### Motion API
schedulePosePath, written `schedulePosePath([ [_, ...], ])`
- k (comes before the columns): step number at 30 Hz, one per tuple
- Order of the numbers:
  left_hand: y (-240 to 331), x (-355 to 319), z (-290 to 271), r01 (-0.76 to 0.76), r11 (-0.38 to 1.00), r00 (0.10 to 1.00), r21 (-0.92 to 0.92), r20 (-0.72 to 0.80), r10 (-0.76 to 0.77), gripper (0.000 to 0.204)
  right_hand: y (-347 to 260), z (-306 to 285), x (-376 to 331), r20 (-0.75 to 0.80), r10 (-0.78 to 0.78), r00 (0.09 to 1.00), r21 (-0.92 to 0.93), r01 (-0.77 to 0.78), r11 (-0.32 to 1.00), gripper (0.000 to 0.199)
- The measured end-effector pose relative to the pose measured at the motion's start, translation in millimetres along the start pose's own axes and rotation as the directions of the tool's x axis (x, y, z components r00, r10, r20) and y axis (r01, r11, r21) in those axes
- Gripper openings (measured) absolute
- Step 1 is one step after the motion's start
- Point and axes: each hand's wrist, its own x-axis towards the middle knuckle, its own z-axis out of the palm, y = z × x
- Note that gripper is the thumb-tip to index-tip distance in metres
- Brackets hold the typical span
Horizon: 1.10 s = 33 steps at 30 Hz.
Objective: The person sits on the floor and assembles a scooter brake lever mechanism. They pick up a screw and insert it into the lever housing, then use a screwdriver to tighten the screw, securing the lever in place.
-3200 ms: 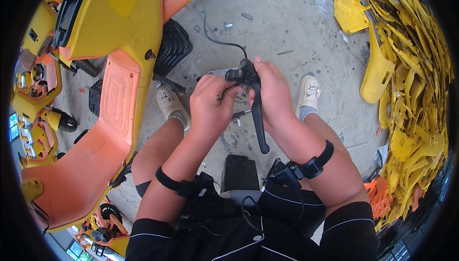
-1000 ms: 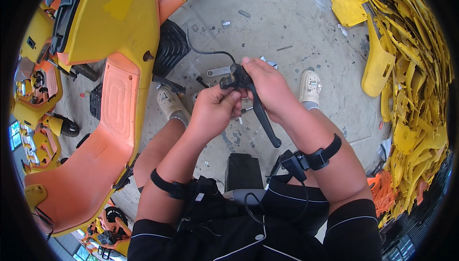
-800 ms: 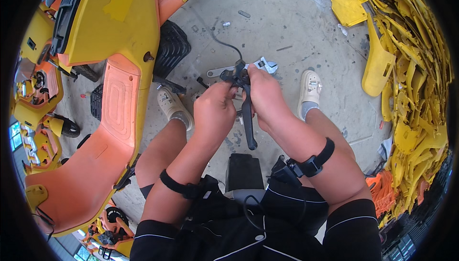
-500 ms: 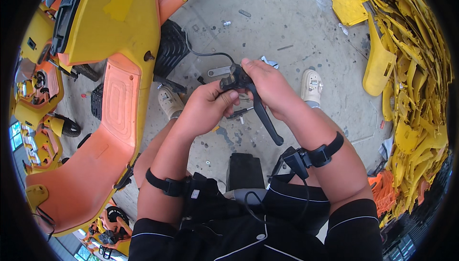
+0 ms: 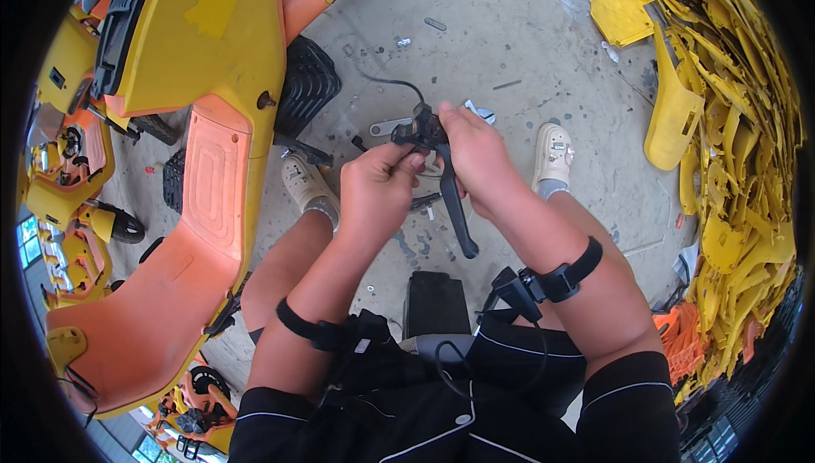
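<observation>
A black brake lever (image 5: 457,208) with its clamp and a thin black cable (image 5: 397,83) is held up in front of me, over the floor. My right hand (image 5: 474,145) wraps round the lever's pivot end, thumb on top, with the blade hanging down past the fingers. Just below the clamp (image 5: 411,133), my left hand (image 5: 378,181) is closed in a pinch. Whatever lies between its fingertips is too small or hidden to make out. The cable rises from the clamp and curves off to the left, its far part smeared.
A yellow and orange scooter body (image 5: 212,157) stands close at left, more of them behind it. Yellow plastic panels (image 5: 730,157) are piled at right. On the concrete lie a wrench (image 5: 386,128) and small scraps. A black box-like object (image 5: 435,303) sits between my legs.
My left hand has shifted from gripping the clamp to pinching beneath it. The lever has swung slightly left and more upright, and the cable has moved.
</observation>
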Motion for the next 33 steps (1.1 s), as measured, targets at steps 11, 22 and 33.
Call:
schedulePosePath([
  [11, 2, 13, -28, 0.296, 0.898, 0.898, -0.325, 0.416, -0.145, 0.02, -18, -11, -1, 0.13, 0.017, 0.991, -0.129, 0.0, 0.992, 0.039],
  [22, -5, 12, -17, 0.305, 0.906, 0.928, -0.294, 0.306, -0.213, 0.018, 2, -6, 7, 0.068, 0.122, 0.99, -0.004, -0.122, 0.992, 0.039],
  [33, 6, 13, -20, 0.311, 0.903, 0.908, -0.295, 0.373, -0.191, 0.023, 8, -12, 14, 0.08, 0.043, 0.996, 0.006, -0.044, 0.999, 0.038],
])
